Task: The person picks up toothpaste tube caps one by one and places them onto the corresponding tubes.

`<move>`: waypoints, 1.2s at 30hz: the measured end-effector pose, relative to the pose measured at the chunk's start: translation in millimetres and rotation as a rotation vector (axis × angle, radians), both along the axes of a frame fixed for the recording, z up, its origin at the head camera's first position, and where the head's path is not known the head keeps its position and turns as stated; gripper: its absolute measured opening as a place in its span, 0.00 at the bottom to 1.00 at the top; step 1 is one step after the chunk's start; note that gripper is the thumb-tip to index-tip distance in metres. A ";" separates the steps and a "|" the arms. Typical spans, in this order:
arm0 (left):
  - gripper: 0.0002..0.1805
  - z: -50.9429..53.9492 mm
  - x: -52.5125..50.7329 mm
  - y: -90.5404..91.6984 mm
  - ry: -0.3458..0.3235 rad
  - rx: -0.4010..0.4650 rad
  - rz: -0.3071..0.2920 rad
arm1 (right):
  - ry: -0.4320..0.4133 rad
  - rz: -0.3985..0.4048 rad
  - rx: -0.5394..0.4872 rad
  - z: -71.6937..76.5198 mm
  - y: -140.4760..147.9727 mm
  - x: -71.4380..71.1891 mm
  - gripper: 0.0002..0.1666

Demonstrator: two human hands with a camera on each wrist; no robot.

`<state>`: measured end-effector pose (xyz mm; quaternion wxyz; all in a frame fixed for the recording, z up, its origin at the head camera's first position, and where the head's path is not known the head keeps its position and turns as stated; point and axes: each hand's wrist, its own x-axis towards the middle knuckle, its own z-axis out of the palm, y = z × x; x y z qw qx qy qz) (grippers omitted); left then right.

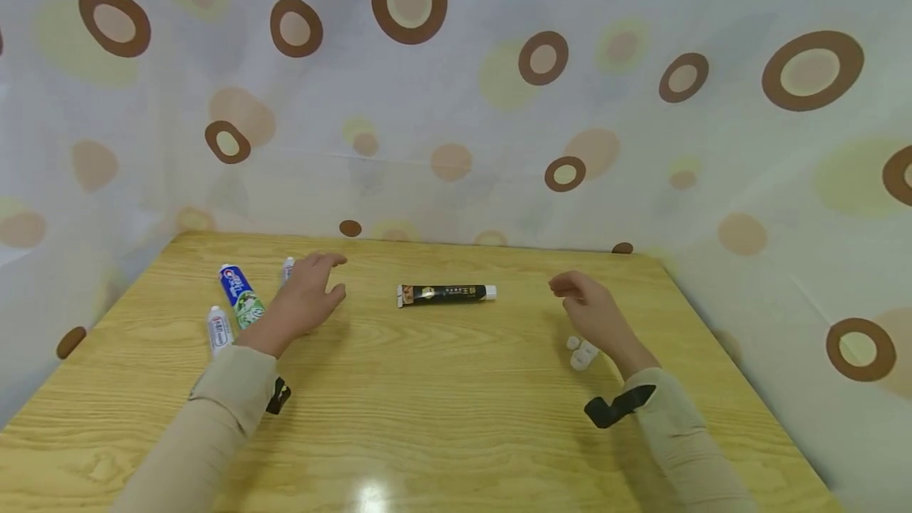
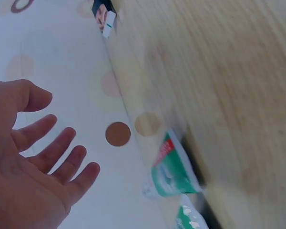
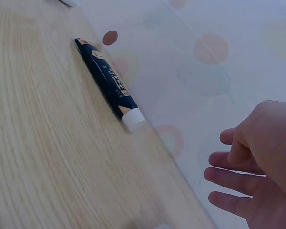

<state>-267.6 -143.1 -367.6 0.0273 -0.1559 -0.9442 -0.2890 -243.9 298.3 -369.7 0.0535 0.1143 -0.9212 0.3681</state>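
Note:
A black tube (image 1: 445, 294) with a white cap lies at the middle of the wooden table, between the two hands and apart from both. My left hand (image 1: 302, 299) hovers at the left, holding nothing, its fingers spread and slightly bent in the left wrist view. Near it lie a blue-and-green toothpaste tube (image 1: 242, 295), a white tube (image 1: 219, 329) and another tube (image 1: 288, 267), mostly hidden behind the hand. My right hand (image 1: 598, 323) is raised on the right with loosely bent fingers and nothing in them. Several small white caps (image 1: 580, 356) sit just below it.
Behind the table (image 1: 442, 394) and at its sides hangs a pale sheet (image 1: 463, 109) printed with brown and yellow circles. Black bands (image 1: 620, 406) are strapped at the wrists over the beige sleeves (image 1: 684, 442).

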 end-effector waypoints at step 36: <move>0.38 -25.8 18.8 -25.9 -0.207 -0.071 0.214 | -0.231 -0.037 0.231 -14.5 25.4 39.3 0.24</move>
